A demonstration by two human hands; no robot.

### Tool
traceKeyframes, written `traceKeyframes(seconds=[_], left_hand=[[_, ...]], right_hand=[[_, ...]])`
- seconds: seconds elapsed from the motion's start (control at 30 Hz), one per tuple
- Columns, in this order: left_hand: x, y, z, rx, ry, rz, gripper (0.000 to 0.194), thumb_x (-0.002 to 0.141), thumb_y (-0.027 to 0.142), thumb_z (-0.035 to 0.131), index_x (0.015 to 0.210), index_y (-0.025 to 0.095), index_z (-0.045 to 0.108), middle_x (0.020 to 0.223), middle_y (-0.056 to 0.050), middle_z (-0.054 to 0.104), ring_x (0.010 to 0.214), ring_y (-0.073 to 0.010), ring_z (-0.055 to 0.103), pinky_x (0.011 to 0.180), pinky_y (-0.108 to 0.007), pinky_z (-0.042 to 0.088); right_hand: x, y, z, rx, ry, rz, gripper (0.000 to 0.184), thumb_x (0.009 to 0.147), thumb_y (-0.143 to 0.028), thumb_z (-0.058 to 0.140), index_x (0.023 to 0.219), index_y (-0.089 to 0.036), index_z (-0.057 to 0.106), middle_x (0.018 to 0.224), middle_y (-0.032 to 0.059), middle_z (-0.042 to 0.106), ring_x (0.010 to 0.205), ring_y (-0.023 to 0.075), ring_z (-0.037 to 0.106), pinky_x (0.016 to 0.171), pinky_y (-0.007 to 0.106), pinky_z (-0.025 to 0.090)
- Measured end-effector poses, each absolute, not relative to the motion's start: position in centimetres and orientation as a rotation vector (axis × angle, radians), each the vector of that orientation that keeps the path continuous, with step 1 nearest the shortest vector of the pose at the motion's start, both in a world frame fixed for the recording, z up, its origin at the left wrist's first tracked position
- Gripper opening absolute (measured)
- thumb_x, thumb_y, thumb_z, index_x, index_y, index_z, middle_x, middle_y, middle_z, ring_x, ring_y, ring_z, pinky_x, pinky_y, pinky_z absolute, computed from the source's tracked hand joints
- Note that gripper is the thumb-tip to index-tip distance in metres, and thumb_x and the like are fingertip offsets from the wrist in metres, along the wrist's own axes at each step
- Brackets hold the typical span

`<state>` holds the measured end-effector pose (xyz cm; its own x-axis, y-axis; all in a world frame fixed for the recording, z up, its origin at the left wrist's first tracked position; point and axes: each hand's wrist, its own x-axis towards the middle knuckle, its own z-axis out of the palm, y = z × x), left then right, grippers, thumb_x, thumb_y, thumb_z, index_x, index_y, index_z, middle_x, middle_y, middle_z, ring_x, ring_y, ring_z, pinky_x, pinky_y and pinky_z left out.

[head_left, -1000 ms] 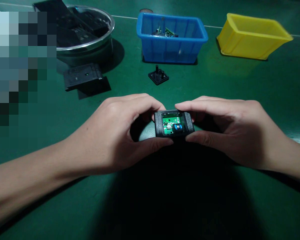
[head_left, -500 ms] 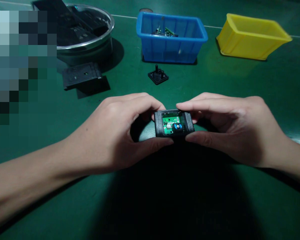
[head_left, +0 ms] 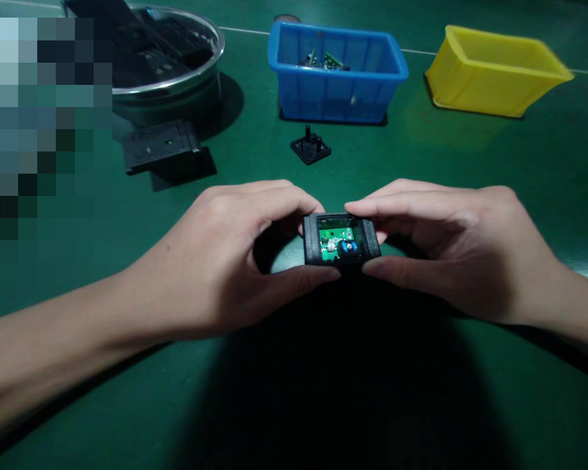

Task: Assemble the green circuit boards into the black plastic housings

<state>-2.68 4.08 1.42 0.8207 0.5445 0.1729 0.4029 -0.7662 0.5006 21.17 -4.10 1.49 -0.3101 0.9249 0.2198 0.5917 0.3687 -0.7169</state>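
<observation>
Between my two hands is a small black plastic housing (head_left: 312,240), its open window facing up toward me. Inside it shows a green circuit board (head_left: 336,236) with a blue round part (head_left: 348,247) near the window's lower right. My left hand (head_left: 245,254) grips the housing's left end, thumb along the near side and fingers behind. On the right end, my right hand (head_left: 451,248) pinches it the same way, fingertips on the far edge and thumb on the near edge. Beyond the housing lies a small black square cover with pegs (head_left: 311,149), touched by neither hand.
A blue bin (head_left: 333,98) at the back holds small circuit boards. A yellow bin (head_left: 485,78) stands to its right. At the back left, a round metal bowl (head_left: 176,88) is piled with black plastic parts, and a black plastic piece (head_left: 159,149) lies before it on the green tabletop (head_left: 102,418).
</observation>
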Motion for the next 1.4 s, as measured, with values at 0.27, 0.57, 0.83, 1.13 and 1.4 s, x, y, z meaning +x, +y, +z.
traceKeyframes(seconds=[0.27,0.57,0.83,1.13,1.4], left_hand=[[-2.7,4.1,1.4,2.568,0.715,0.405,0.037,0.087,0.052,0.062,0.105,0.019,0.065,0.093,-0.001,0.068,0.083,-0.0198,0.063,0.073,-0.027,0.048],[-2.6,3.9,1.8,2.574,0.712,0.416,0.033,0.088,0.05,0.062,0.103,0.02,0.067,0.093,-0.001,0.07,0.08,-0.0192,0.064,0.069,-0.026,0.047],[-2.6,3.8,1.7,2.593,0.725,0.427,0.032,0.089,0.048,0.062,0.106,0.023,0.07,0.09,-0.001,0.07,0.079,-0.0197,0.064,0.068,-0.028,0.047],[-2.7,3.9,1.1,2.601,0.681,0.469,0.035,0.087,0.046,0.066,0.113,0.024,0.065,0.1,-0.002,0.07,0.084,-0.0209,0.065,0.072,-0.03,0.049],[-2.8,4.1,0.8,2.582,0.646,0.485,0.025,0.086,0.04,0.064,0.107,0.025,0.063,0.1,-0.002,0.069,0.085,-0.0212,0.066,0.075,-0.031,0.051]], right_hand=[[21.2,-4.1,1.3,-1.3,-2.035,0.66,0.037,0.081,-0.023,0.08,0.118,-0.023,0.074,0.106,0.0056,0.075,0.087,0.0218,0.07,0.074,0.033,0.059],[21.0,-4.0,1.6,-1.303,-2.109,0.544,0.035,0.082,-0.022,0.079,0.116,-0.022,0.073,0.101,0.0041,0.074,0.082,0.0191,0.068,0.07,0.03,0.057],[20.9,-4.0,1.8,-1.336,-2.095,0.553,0.033,0.08,-0.023,0.079,0.113,-0.021,0.073,0.096,0.0043,0.072,0.077,0.0177,0.064,0.067,0.029,0.054],[21.0,-4.3,1.3,-1.35,-2.085,0.539,0.043,0.079,-0.025,0.078,0.12,-0.021,0.068,0.102,0.006,0.071,0.083,0.0204,0.066,0.074,0.033,0.054],[21.1,-4.1,1.2,-1.254,-2.163,0.471,0.036,0.08,-0.033,0.077,0.115,-0.025,0.07,0.105,0.0058,0.073,0.095,0.0247,0.068,0.08,0.037,0.056]])
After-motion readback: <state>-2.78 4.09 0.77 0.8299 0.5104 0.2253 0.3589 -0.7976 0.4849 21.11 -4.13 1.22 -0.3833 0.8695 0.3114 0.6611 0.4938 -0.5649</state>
